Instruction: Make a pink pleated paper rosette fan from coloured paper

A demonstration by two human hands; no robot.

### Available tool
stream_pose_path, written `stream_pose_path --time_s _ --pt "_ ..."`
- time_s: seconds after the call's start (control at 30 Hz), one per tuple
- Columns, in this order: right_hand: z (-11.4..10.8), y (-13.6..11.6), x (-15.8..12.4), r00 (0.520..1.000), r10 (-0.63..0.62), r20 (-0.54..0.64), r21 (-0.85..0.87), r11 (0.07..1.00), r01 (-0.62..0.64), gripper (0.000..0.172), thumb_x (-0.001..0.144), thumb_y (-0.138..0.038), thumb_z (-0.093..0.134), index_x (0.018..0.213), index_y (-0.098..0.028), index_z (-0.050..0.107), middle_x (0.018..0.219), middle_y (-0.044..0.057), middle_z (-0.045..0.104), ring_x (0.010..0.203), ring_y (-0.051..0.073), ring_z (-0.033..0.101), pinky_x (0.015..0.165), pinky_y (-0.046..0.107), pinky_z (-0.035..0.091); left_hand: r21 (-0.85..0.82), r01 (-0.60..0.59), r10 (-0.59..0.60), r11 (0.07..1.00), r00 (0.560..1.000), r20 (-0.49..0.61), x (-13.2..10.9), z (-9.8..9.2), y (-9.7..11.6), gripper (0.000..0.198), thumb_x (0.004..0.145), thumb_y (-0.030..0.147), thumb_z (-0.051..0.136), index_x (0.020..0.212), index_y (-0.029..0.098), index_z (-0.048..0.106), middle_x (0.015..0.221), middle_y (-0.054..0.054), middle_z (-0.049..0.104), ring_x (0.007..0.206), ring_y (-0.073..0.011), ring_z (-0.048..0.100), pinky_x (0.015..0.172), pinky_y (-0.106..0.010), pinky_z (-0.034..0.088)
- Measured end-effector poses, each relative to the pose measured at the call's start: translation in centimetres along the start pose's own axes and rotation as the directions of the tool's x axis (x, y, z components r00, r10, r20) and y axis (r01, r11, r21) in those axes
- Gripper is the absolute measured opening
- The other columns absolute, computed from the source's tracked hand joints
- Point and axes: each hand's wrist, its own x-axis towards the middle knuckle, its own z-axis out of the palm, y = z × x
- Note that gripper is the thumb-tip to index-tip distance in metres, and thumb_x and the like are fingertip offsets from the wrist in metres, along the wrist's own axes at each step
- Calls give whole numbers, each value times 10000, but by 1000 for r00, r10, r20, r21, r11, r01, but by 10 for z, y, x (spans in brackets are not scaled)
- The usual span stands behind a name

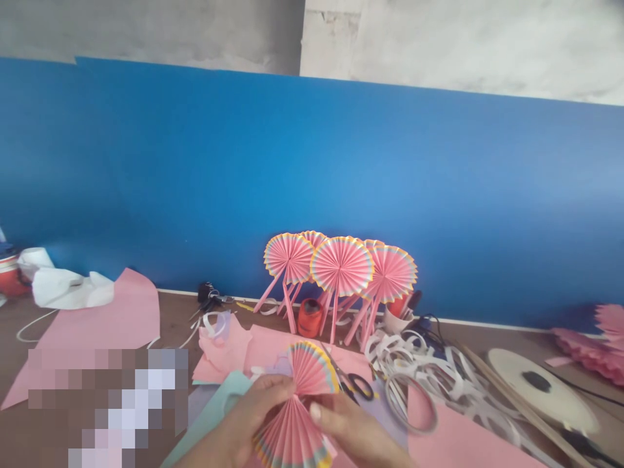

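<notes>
Between both hands is a pleated pink paper fan, pinched at its middle so that it spreads into an upper and a lower half. Its edges are yellow and pale blue-green. My left hand grips it at the left of the narrow centre, fingers partly hidden behind the folds. On the other side my right hand holds it, thumb near the centre. Black-handled scissors lie just beyond my right hand. Pink paper sheets and a mint-green sheet lie around my hands.
Several round pink paper fans stand on folded legs against the blue panel. Near them are a red-orange spool and a cup. Rightward lie white strips, a tape roll and a round lid.
</notes>
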Motion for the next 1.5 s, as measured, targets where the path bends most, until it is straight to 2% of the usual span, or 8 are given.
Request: stream_pose_path --time_s 0.17,0.33,0.5,0.8,1.1,1.2,1.33,1.5 --pt "17 8 6 999 -20 -37 325 945 31 246 731 -376 706 836 -155 718 754 56 677 828 229 627 820 364 445 -2 20 -19 1000 996 86 -3 9 -1 365 560 454 798 663 115 710 644 -102 684 735 -286 659 742 -374 460" --pt "14 17 11 981 3 -195 480 872 93 229 597 -295 818 744 -163 703 721 16 637 735 170 588 800 309 437 166 -2 -10 986 997 70 -2 4 -4 355 536 456 811 624 128 707 655 -81 676 813 -287 641 847 -378 434" --pt "16 19 11 946 78 -314 493 865 92 407 491 -309 883 826 -157 708 677 -11 597 639 125 526 713 262 428 207 16 -17 978 1000 7 -3 -4 -6 288 622 396 775 690 129 691 705 -65 673 893 -271 617 895 -359 408" --pt "20 15 12 961 29 -274 506 854 119 248 571 -296 855 674 -167 670 632 -16 577 625 117 506 685 246 425 -79 216 -220 973 974 -59 -14 11 -4 207 606 324 759 653 140 677 642 -42 685 761 -225 645 780 -304 462" --pt "18 25 14 948 17 -317 486 861 148 286 551 -305 861 680 -170 644 636 -22 585 623 116 529 686 249 442 -58 160 -161 985 987 -16 -16 13 -2 279 533 352 832 634 129 697 598 -5 664 615 -138 593 635 -224 426" --pt "16 18 13 945 1 -327 390 911 134 287 583 -357 828 660 -172 623 626 -14 586 613 134 538 673 268 448 -23 106 -106 994 994 -1 -7 6 -5 315 525 382 834 621 125 679 601 -24 667 610 -156 601 642 -246 433" --pt "2 1 10 901 -73 -427 14 996 87 229 715 -384 701 816 -190 635 781 25 654 734 177 591 700 278 457 25 -86 88 996 993 -76 -3 4 4 291 597 373 807 708 135 684 694 -50 711 682 -190 644 696 -279 464" --pt "-10 -2 5 834 -384 -397 -600 796 80 99 727 -249 601 809 -200 628 819 34 660 777 194 604 698 282 459 57 -188 194 981 968 -156 -5 7 18 302 698 432 731 797 149 693 763 -64 738 714 -220 673 681 -300 495"
